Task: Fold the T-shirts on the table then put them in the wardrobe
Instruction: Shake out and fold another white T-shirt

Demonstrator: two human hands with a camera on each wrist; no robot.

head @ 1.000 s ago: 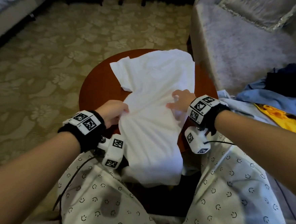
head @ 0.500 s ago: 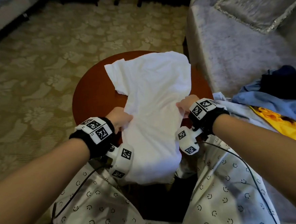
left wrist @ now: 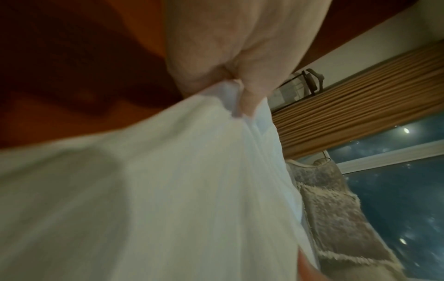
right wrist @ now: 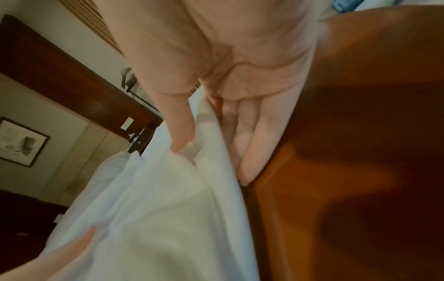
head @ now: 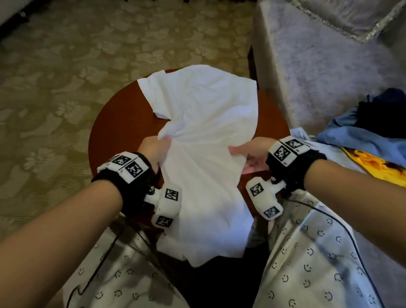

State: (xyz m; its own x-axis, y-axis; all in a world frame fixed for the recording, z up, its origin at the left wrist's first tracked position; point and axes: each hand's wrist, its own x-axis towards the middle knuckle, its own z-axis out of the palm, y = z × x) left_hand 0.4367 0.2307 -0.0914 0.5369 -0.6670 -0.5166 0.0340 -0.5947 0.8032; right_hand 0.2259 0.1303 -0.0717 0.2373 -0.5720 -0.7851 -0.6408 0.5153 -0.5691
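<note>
- While half of the white cotton T-shirt (head: 204, 120) lies on the round red-brown wooden tabletop (head: 114, 136), its lower half hangs off the near edge; judged risk: a further pull slides the whole garment off.
- Left hand (head: 152, 149): fingers (left wrist: 250, 102) curled, pinching a bunched left side edge; judged risk: creases set into the fold.
- Right hand (head: 252, 154): thumb on top, fingers (right wrist: 250, 155) beneath, pinching the right edge; wrist low by the tabletop rim.
- Uneven pinch points may skew the fold.
</note>
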